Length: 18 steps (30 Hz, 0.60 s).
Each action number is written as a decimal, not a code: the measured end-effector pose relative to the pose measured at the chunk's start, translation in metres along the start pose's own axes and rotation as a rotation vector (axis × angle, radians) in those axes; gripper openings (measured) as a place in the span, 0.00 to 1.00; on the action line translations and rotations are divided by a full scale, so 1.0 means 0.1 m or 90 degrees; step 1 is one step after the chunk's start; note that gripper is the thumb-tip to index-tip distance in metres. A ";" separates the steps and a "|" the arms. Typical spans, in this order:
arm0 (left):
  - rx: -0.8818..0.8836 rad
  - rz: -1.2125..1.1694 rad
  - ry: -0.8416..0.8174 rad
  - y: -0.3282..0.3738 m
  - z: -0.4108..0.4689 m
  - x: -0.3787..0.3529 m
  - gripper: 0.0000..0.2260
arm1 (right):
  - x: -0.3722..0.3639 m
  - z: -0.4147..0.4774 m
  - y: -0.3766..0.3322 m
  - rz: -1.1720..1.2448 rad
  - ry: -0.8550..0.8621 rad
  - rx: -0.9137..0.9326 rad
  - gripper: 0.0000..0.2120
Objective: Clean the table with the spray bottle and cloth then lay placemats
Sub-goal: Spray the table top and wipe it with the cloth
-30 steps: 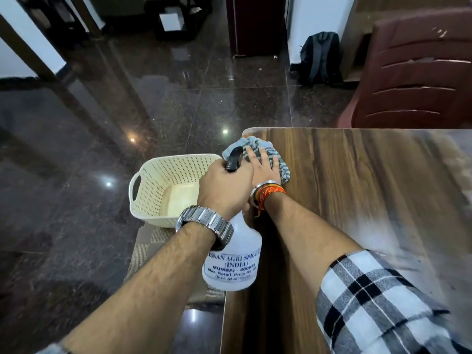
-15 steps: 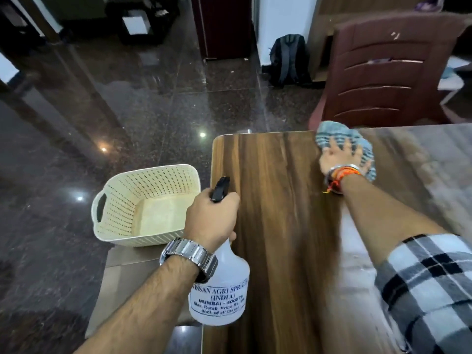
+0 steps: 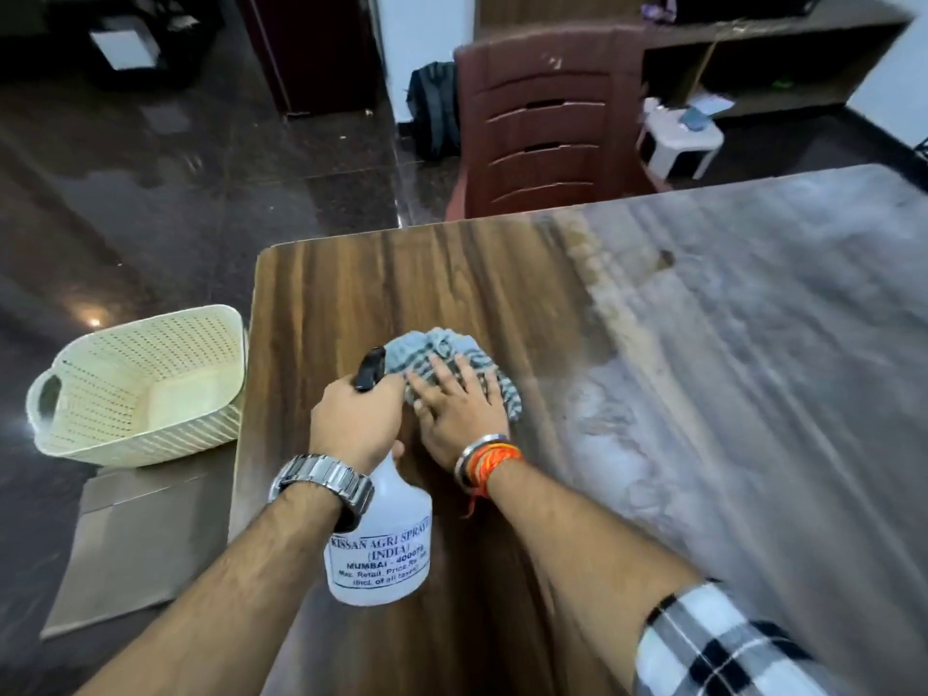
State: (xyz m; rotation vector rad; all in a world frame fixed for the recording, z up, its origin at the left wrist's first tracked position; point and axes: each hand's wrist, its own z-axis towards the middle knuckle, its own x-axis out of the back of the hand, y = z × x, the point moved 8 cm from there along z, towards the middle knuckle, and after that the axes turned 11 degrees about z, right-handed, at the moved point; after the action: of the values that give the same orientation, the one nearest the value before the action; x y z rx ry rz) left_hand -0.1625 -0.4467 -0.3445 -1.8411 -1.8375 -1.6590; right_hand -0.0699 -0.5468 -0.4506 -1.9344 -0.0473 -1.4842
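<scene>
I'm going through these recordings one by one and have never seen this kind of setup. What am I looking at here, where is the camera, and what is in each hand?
There is no machine here: a person works with bare hands. The one camera sits on the person's head and looks forward and down, so both forearms reach in from the bottom edge. The left hand, with a metal watch on the wrist, has a closed grip on a white spray bottle. The right hand lies flat on a checked cloth, pressing it onto the wooden table. The table's right side looks pale and streaky. Left of the table stand a cream basket and flat mats, off the table. A brown chair stands at the far side.
</scene>
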 end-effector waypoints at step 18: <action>0.029 -0.018 0.088 -0.48 -1.28 0.20 0.11 | -0.49 -1.60 -0.81 0.023 -0.197 0.198 0.29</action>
State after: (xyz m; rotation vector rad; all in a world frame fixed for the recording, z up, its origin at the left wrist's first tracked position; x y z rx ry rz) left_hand -0.2815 -0.5056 -0.3059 -1.6452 -1.8371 -1.6915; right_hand -0.2550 -0.5518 -0.4357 -1.8767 -0.3577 -1.0691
